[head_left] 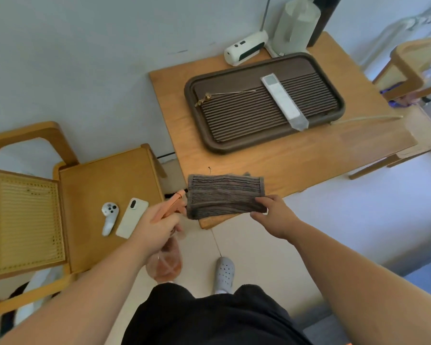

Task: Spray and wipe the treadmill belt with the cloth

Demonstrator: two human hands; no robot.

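Grip: right hand (274, 215) pinches the lower right corner of the cloth (224, 195), thumb on top. Left hand (159, 227) is wrapped round the neck of the spray bottle (167, 265), its nozzle just beside the cloth's left edge.

Cloth: grey-brown, ribbed, folded flat, held over the near corner of the table (296, 155).

On the table: dark tray (192, 105) with a slatted floor, holding a white remote (283, 98) laid slantwise and a gold sprig (209, 97). Behind the tray, at the table's far edge, a white device (245, 47) and a pale cylinder (296, 26).

Left of the table: chair (105, 185), seat bearing a white controller (109, 215) and a phone (132, 217), side by side.

Below the table's near corner: grey clog (225, 271) on the floor.
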